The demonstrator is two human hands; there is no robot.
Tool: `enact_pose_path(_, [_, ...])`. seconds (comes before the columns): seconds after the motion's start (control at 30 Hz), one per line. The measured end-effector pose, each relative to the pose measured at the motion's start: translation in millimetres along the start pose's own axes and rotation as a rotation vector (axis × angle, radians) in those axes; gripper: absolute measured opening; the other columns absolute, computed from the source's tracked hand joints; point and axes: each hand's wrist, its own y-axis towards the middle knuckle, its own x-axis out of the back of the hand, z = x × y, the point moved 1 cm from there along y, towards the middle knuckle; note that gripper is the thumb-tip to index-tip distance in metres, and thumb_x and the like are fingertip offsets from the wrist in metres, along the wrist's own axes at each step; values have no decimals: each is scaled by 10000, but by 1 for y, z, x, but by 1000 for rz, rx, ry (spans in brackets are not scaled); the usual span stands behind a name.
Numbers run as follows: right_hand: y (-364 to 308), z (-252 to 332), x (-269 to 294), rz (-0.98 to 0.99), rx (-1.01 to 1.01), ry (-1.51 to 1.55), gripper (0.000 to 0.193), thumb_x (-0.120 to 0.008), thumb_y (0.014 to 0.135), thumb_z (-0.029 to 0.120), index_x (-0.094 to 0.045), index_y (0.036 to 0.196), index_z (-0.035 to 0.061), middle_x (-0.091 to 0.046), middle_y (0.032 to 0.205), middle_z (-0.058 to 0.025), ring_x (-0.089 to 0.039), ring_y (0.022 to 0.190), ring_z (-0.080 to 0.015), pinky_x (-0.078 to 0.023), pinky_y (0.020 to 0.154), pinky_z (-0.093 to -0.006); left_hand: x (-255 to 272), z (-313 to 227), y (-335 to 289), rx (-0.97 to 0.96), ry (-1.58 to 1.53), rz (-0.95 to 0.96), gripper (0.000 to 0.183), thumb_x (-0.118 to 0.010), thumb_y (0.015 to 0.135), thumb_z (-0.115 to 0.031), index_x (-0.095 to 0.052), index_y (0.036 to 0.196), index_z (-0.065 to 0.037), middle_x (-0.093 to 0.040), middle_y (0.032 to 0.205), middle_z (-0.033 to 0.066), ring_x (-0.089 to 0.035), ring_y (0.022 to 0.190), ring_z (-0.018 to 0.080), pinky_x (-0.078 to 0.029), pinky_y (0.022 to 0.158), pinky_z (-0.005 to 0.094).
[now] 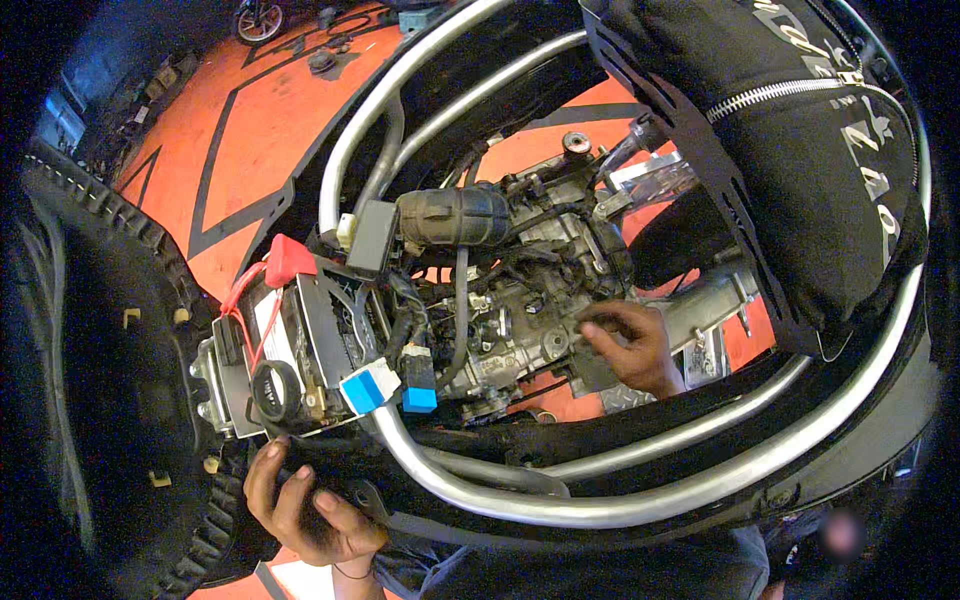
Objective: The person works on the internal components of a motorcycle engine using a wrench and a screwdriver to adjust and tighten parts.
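My left hand [312,510] is at the lower left, palm up, with its bent fingers apart. The fingertips lie by the frame edge just below a black rubber ring [276,391], and no object shows in the hand. My right hand [640,345] reaches in over the metal engine [550,335] of a scooter or motorcycle. Its fingers are curled together close to the engine casing; what they hold, if anything, is hidden. Left of the engine sits a black cylindrical part [455,216] with a hose running down from it.
Silver frame tubes [620,508] loop around the engine. At the left are a red terminal cover [290,260] with red wires and two blue-ended connectors [366,390]. A black zipped bag [800,150] covers the upper right; a black open seat or lid [90,380] stands left.
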Motion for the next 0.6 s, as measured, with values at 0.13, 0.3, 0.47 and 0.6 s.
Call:
enact_pose_path(0.13, [51, 53, -41, 281, -140, 16, 223, -663, 840, 194, -645, 924, -12, -656, 718, -73, -592, 624, -93, -468, 550, -243, 12, 0, 6, 1, 42, 54, 234, -441, 925, -205, -502, 1020, 1, -511, 1158, 218, -501, 1075, 340, -376, 958, 451])
enact_pose_path(0.3, [60, 63, -50, 427, -311, -82, 307, -645, 836, 304, -670, 861, 0, -649, 689, -147, -618, 621, -215, -477, 585, -341, 8, -2, 2, 30, 37, 164, 207, -408, 936, -197, -465, 1035, -25, -481, 1170, 215, -481, 1107, 347, -366, 983, 469])
enact_pose_path(0.47, [60, 41, -97, 610, -140, -56, 322, -602, 838, 284, -643, 971, -5, -650, 866, -214, -620, 843, -384, -487, 762, -440, 21, -8, 6, 79, 201, 171, 213, -361, 933, -202, -451, 1028, -34, -425, 1192, 220, -449, 1133, 350, -356, 1000, 480])
enact_pose_path(0.6, [48, 28, -78, 229, 201, -179, 223, -648, 801, 180, -626, 942, 9, -634, 838, -150, -624, 761, -286, -492, 700, -370, 9, -19, 20, -29, 84, 194, 191, -438, 901, -119, -509, 999, 30, -490, 1081, 199, -522, 1030, 363, -423, 914, 500])
